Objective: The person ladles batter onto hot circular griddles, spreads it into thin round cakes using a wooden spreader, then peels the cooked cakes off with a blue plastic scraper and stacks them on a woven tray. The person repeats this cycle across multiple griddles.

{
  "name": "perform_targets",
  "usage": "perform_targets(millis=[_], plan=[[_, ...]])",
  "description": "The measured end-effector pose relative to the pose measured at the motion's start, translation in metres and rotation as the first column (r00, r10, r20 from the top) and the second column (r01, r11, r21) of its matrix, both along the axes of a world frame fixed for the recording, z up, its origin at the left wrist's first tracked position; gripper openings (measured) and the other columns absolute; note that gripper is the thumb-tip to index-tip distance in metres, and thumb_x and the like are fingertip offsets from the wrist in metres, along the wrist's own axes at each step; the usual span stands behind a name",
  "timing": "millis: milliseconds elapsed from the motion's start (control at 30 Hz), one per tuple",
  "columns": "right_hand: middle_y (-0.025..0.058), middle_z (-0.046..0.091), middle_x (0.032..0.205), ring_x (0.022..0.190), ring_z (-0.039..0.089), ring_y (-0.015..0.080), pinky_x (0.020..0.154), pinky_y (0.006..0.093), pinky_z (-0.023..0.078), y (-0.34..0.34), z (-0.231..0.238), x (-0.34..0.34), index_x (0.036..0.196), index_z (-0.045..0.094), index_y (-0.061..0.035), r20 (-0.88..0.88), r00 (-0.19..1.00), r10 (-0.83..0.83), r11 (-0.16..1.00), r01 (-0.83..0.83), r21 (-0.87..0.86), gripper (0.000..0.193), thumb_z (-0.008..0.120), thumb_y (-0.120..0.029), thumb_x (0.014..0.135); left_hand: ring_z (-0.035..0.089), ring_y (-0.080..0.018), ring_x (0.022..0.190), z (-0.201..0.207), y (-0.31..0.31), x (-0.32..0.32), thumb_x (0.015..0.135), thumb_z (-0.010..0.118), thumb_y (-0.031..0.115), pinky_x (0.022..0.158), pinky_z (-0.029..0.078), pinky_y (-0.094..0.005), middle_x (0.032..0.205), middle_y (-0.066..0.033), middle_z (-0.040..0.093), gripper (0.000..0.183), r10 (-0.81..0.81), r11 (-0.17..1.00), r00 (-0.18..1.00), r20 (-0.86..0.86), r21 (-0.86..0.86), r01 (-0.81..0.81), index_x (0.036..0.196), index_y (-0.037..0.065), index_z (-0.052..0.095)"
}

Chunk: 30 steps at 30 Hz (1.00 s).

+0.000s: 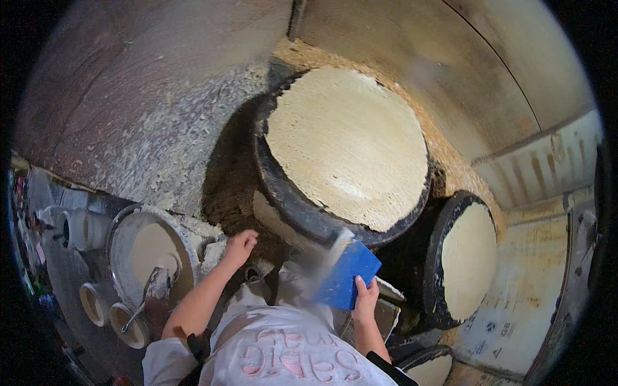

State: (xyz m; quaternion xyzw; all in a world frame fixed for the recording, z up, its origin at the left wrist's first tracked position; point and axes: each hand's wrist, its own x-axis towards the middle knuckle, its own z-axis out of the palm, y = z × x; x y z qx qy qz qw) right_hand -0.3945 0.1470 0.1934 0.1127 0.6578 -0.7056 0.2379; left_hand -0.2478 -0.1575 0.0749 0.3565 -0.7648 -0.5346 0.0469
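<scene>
Blue board looked light and stiff, likely slick at its pasty corner; right grip clamped its cleaner edge, sensibly. Left grip curled, closure unclear.

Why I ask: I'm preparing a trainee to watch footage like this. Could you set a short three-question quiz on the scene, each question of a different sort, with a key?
1. Which thing does the right hand hold?
a) a rolling pin
b) a flat blue board
c) a glass bottle

2. True or false: the pale layer on the large round griddle reaches the rim all the way round.

3. Fill in: the wide basin of pale mix stands on the person's ____ side.

Key: 1. b. 2. False; the griddle's dark surface shows along the near-left edge. 3. left.
</scene>
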Motion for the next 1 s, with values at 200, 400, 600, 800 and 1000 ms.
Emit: perform_targets(millis=[200, 400, 600, 800, 1000], plan=[[0.0098, 0.060, 0.098, 0.081, 0.060, 0.0208, 0.078, 0.0326, 0.049, 0.014, -0.012, -0.023, 0.112, 0.050, -0.0007, -0.025, 0.998, -0.053, 0.997, 0.055, 0.055, 0.044, 0.060, 0.004, 0.069, 0.051, -0.0293, 0.106, 0.091, 0.045, -0.126, 0.075, 0.064, 0.010, 0.090, 0.040, -0.0409, 0.108, -0.0114, 0.056, 0.027, -0.350, 0.834, 0.881, -0.317, -0.534, 0.139, 0.101, 0.006, 0.058], [0.0050, 0.061, 0.094, 0.079, 0.058, 0.0159, 0.073, 0.0300, 0.047, 0.004, 0.005, -0.058, 0.101, 0.058, -0.0006, -0.026, 0.999, 0.035, 0.998, -0.037, -0.046, 0.032, 0.061, 0.002, 0.069, 0.045, -0.0277, 0.111, 0.091, 0.095, -0.213, 0.066, 0.067, 0.007, 0.097, 0.027, -0.0453, 0.112, -0.0100, 0.052, 0.042, -0.540, 0.527, 0.828, -0.149, -0.827, 0.195, 0.106, 0.009, 0.055], [0.0111, 0.060, 0.102, 0.093, 0.058, 0.0255, 0.076, 0.0342, 0.047, 0.030, 0.032, -0.053, 0.100, 0.065, -0.0094, -0.628, 0.533, 0.567, 0.748, -0.014, 0.664, 0.044, 0.061, 0.003, 0.058, 0.052, -0.0225, 0.088, 0.075, 0.086, -0.250, 0.068, 0.061, 0.005, 0.087, 0.033, -0.0407, 0.081, -0.0045, 0.055, 0.011, -0.495, 0.538, 0.829, -0.262, -0.841, 0.056, 0.075, 0.009, 0.053], [0.0174, 0.055, 0.116, 0.109, 0.052, 0.0344, 0.087, 0.0454, 0.042, -0.059, -0.014, -0.064, 0.113, 0.060, -0.0108, -0.494, -0.016, 0.869, 0.495, 0.029, 0.869, 0.051, 0.059, -0.004, 0.062, 0.052, -0.0224, 0.085, 0.094, 0.072, -0.264, 0.069, 0.058, 0.008, 0.086, 0.034, -0.0405, 0.076, -0.0041, 0.054, 0.006, -0.509, 0.512, 0.830, -0.229, -0.855, 0.078, 0.073, 0.009, 0.054], [0.0157, 0.061, 0.101, 0.098, 0.057, 0.0284, 0.084, 0.0391, 0.045, -0.129, -0.052, -0.105, 0.098, 0.063, -0.0017, -0.321, 0.057, 0.945, 0.326, -0.101, 0.940, 0.032, 0.060, -0.010, 0.067, 0.051, -0.0220, 0.084, 0.111, 0.066, -0.269, 0.070, 0.056, 0.009, 0.083, 0.034, -0.0384, 0.077, -0.0037, 0.053, 0.004, -0.552, 0.515, 0.800, -0.233, -0.850, 0.107, 0.072, 0.010, 0.053]])
